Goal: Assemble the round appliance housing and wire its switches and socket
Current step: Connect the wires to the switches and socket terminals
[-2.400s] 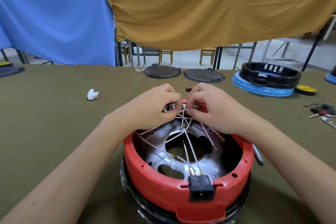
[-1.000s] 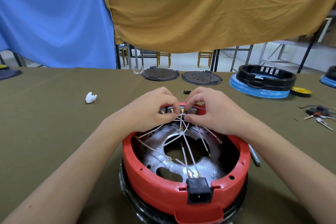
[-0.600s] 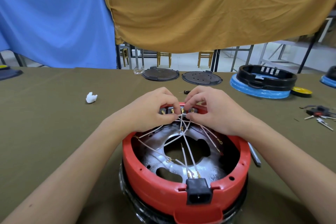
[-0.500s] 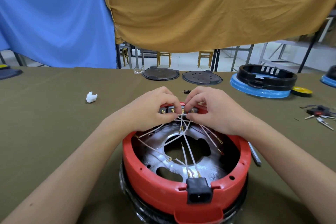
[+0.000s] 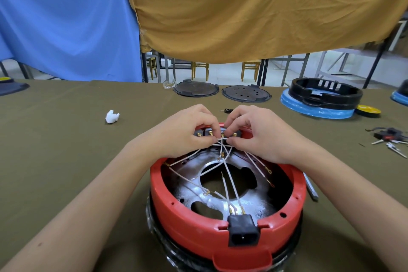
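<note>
Left hand (image 5: 187,132) curled at the far rim of the red housing (image 5: 227,225), thumb and forefinger pinching a white wire (image 5: 218,139) just below the switches (image 5: 217,133). Right hand (image 5: 256,132) opposite, fingertips pinching the same bundle from the other side. Little has changed over the last seconds: both hands stay at the terminals, only small finger shifts. Judged: a connector is being seated, not finished. Loose leads hang inside; socket (image 5: 242,231) sits at the near rim. Housing rests on the surface (image 5: 66,150).
</note>
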`<move>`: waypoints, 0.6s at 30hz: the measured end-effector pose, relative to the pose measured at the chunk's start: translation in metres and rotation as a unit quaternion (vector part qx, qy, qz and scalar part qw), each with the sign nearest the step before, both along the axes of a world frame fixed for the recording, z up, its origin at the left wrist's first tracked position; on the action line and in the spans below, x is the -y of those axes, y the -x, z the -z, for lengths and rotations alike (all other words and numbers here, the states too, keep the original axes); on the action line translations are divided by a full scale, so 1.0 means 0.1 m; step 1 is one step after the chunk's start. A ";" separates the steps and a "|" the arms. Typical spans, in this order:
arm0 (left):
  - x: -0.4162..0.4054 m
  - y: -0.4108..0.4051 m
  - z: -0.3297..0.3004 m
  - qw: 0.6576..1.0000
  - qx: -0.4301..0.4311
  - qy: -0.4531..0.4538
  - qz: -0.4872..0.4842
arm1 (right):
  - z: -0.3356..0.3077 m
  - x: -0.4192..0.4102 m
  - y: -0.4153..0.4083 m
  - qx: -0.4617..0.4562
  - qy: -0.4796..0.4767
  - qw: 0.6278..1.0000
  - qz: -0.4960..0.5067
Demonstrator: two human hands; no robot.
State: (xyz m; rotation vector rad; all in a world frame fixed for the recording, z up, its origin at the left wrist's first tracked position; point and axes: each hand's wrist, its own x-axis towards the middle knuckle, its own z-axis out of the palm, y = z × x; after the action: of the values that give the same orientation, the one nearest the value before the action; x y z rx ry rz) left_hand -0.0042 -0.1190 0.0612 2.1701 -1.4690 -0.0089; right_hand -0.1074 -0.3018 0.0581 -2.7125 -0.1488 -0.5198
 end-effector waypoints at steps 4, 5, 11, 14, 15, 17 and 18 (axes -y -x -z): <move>0.00 0.00 0.00 1.000 0.001 0.001 0.000 | 0.00 0.00 0.00 0.002 0.011 1.000 0.001; 0.00 -0.01 0.00 1.000 0.002 0.001 0.000 | 0.00 0.00 0.00 0.003 0.013 1.000 0.000; 0.00 -0.02 0.01 1.000 0.002 0.007 0.002 | 0.00 0.00 0.01 0.013 0.002 1.000 -0.005; 0.00 -0.02 0.01 1.000 0.004 0.008 0.002 | -0.01 -0.01 0.01 0.009 0.003 1.000 -0.005; 0.00 -0.02 0.01 1.000 0.004 0.007 0.003 | -0.01 -0.01 0.01 0.009 0.003 1.000 -0.004; 0.00 -0.02 0.01 1.000 0.003 0.006 0.002 | -0.01 -0.02 0.01 0.010 -0.002 1.000 -0.001; 0.00 -0.01 0.01 1.000 0.004 0.006 0.002 | -0.01 -0.02 0.01 0.011 -0.001 1.000 0.001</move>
State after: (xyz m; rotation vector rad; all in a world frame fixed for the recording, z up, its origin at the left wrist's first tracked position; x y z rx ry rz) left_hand -0.0027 -0.1192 0.0603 2.1611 -1.4737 0.0082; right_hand -0.1084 -0.2998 0.0595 -2.7063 -0.1501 -0.5493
